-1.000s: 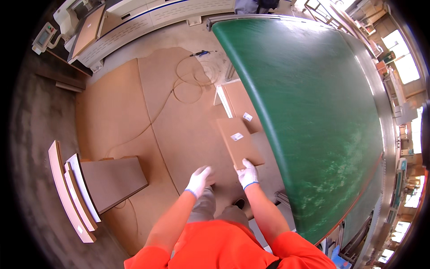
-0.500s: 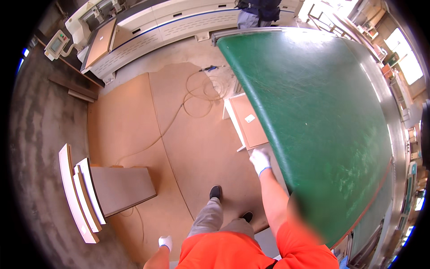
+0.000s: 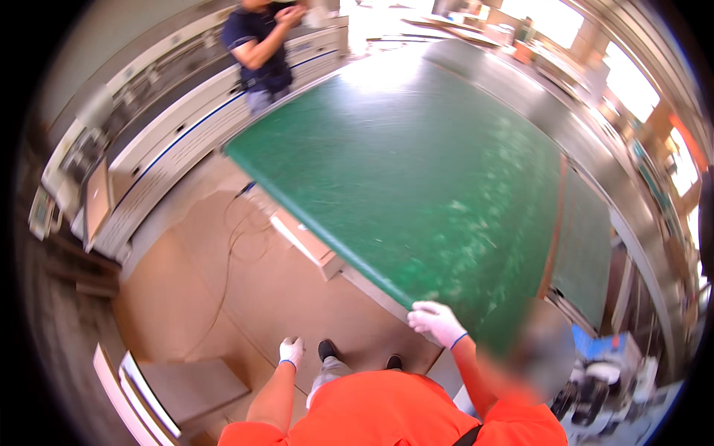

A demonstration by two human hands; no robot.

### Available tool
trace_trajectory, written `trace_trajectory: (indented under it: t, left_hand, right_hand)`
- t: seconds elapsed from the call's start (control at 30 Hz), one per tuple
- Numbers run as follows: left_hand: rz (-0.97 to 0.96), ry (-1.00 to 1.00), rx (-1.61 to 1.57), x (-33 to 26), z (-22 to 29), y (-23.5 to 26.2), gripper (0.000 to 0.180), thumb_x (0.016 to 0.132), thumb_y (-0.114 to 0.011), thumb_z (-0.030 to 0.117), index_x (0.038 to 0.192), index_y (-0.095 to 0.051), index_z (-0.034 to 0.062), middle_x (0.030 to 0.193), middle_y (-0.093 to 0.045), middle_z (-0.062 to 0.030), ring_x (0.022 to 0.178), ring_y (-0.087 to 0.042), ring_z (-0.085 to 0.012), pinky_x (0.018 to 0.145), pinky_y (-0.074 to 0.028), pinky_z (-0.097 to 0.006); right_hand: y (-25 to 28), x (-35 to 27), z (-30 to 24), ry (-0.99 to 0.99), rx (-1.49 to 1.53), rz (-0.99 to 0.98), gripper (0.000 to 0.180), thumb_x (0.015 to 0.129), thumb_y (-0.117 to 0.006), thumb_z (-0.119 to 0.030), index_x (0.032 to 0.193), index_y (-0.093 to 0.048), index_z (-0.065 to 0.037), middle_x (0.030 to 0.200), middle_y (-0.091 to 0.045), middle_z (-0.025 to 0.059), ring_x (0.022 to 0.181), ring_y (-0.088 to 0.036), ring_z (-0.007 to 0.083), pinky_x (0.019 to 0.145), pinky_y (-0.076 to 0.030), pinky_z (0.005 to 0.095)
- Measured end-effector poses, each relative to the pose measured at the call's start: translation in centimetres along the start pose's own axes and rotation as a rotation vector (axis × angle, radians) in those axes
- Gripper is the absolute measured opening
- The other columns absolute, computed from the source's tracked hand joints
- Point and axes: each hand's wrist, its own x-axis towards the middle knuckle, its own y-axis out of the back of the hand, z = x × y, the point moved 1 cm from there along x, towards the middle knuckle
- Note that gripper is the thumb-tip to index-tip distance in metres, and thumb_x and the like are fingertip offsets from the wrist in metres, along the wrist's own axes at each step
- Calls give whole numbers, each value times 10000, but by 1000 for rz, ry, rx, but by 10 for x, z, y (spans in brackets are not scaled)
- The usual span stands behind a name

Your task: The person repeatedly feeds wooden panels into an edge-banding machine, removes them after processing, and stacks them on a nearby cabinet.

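Observation:
My right hand (image 3: 437,322), in a white glove, is at the near edge of a large green-topped table (image 3: 387,171). Its fingers are stretched out and hold nothing; whether they touch the edge I cannot tell. My left hand (image 3: 291,351), gloved the same way, hangs over the floor in front of my body. Its fingers are curled in, and no object shows in them. Partly hidden under the table's left edge is a box-like piece with a brown top and a white side (image 3: 297,234).
White-edged panels (image 3: 152,394) stand at lower left beside a grey-brown board (image 3: 197,388). A thin hose (image 3: 229,260) lies across brown floor sheets. A person in dark clothes (image 3: 260,56) stands beyond the table by a long white machine (image 3: 175,145). Cluttered equipment (image 3: 606,379) sits at lower right.
My view has swung to the right, and the table fills more of the middle. My right hand has come to the table's near edge with its fingers extended. The other person shows more fully.

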Motion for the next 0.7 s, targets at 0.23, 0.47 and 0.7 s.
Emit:
trace_trajectory:
  t: [0.23,0.47,0.7]
  left_hand:
    - [-212,207,28,-42,-17,-90,108,907,-598,111,891,-639,13,654,-559,-56,513,-546,-166,402,-377,-320]
    - [-236,-188,667,-104,-57,-139,249,874,-611,184,928,-725,-32,742,-688,-149,646,-664,-223,596,-535,-372]
    - [-321,115,100,-91,-71,-118,231,892,-617,114,1025,-684,-62,741,-625,-82,564,-587,-168,463,-438,-307]
  right_hand:
    - [166,-96,-17,434,-108,647,430,935,-724,-166,1289,-640,63,1144,-732,150,986,-709,181,849,-563,305]
    - [288,-179,20,451,-755,1186,411,885,-705,-276,1206,-699,-20,1138,-736,196,1046,-708,364,938,-560,416]
    - [371,-196,31,347,-1250,1478,556,828,-735,-306,1297,-620,-31,1343,-628,179,1282,-555,346,1113,-398,488]
